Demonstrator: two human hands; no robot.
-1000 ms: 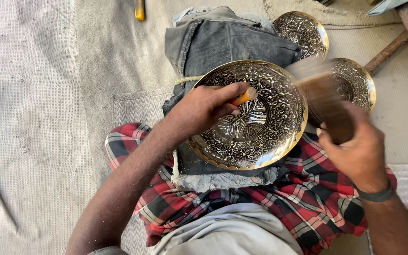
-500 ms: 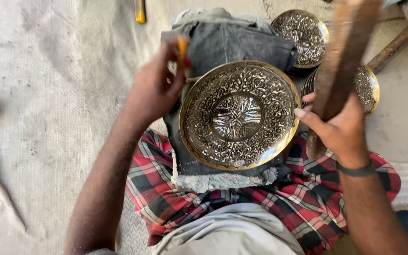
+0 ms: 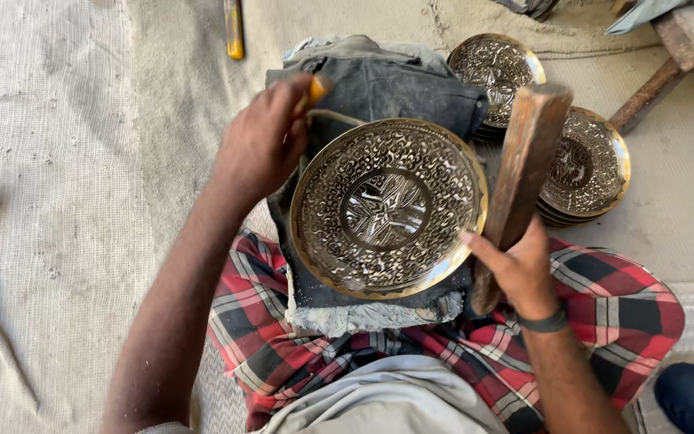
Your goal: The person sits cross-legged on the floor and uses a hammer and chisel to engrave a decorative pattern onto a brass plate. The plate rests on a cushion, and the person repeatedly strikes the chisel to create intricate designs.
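Gripping a wooden mallet (image 3: 520,181), the right hand (image 3: 524,269) poises it beside the plate (image 3: 387,207); left hand (image 3: 263,141) fingers pinch a small punch (image 3: 315,88), lifted off for aiming.

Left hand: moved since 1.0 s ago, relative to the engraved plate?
Yes. The left hand was over the engraved plate centre; it is now off its upper-left rim, holding a small orange tool.

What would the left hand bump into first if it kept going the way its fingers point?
Probably the dark grey folded cloth. The left hand, holding a small orange-tipped tool, points up and right toward it, just past the engraved round brass plate's rim. Depth is unclear.
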